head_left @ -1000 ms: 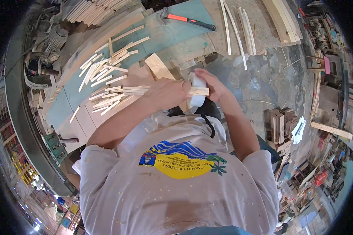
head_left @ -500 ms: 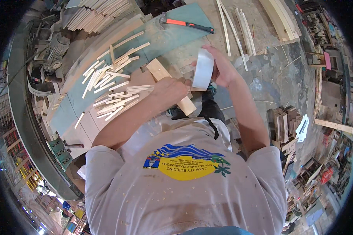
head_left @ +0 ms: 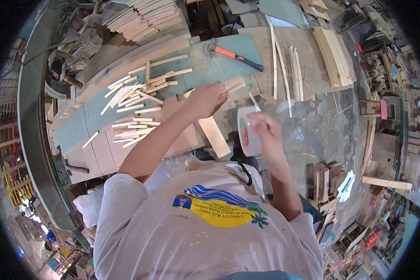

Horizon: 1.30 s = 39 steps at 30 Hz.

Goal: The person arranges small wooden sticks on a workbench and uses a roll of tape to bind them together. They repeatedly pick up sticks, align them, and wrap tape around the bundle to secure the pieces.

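At the left, a pile of loose short sticks lies crisscrossed on the surface; a brush from the forearm alongside could scatter it, some of the sticks lying near the edge. Next, the left hand has its grip closed around a small bundle of sticks, whose ends jut out past the fingers; a slackened hold could let them slide out of line or drop. Below that hand, a wooden block slants out over the surface's near edge, so a knock might tip it. The hammer lies beyond, apart from both hands. Rightmost, the right hand grips a wide tape roll, fingers through its core. A thin shiny piece shows beside it; I cannot tell whether it is tape or a blade. Loose tape could fold onto itself; a blade could nick a finger.
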Available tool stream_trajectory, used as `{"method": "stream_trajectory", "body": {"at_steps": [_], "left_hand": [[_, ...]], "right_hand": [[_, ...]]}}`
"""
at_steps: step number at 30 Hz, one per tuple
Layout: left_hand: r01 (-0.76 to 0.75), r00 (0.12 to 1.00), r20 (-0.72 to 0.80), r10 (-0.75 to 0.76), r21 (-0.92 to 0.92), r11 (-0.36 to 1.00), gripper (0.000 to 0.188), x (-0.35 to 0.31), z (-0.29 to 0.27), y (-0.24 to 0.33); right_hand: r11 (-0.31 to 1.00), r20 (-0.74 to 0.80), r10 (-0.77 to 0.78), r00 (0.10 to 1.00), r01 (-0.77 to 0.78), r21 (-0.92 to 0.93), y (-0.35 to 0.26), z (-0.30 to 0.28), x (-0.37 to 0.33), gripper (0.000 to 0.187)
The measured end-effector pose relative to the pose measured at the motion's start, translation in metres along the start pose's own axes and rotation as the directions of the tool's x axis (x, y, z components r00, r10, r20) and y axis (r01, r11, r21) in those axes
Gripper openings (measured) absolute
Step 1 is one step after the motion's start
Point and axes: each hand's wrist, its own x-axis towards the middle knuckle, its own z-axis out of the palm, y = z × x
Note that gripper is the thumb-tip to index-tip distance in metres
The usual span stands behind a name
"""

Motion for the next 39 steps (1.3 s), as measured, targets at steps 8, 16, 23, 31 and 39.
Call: {"method": "stream_trajectory", "body": {"at_steps": [8,16,23,31,39], "left_hand": [[-0.073,0.995,0.028,0.091,-0.388,0.919,0.037,-0.034,-0.022,0.029],[0.181,0.913,0.343,0.223,-0.828,0.531,0.04,-0.082,-0.032,0.061],[0.435,0.711,0.3,0.636,-0.898,-0.063,0.047,-0.101,-0.016,0.058],[0.153,0.894,0.318,0.315,-0.878,0.453,0.021,-0.097,-0.04,0.06],[0.066,0.773,0.53,0.349,-0.614,0.787,0.025,-0.054,-0.022,0.066]], "right_hand": [[0.995,0.102,0.005,0.995,0.006,-0.099,0.021,-0.042,-0.013,0.018],[0.969,0.34,-0.173,0.924,0.221,-0.107,0.002,-0.055,0.001,0.022],[0.954,0.403,-0.129,0.906,0.224,-0.2,-0.045,-0.025,0.001,0.018],[0.934,0.381,0.018,0.924,0.12,-0.337,-0.039,-0.051,-0.01,0.03],[0.376,0.385,-0.308,0.87,0.483,-0.791,-0.079,-0.031,-0.029,0.041]]}}
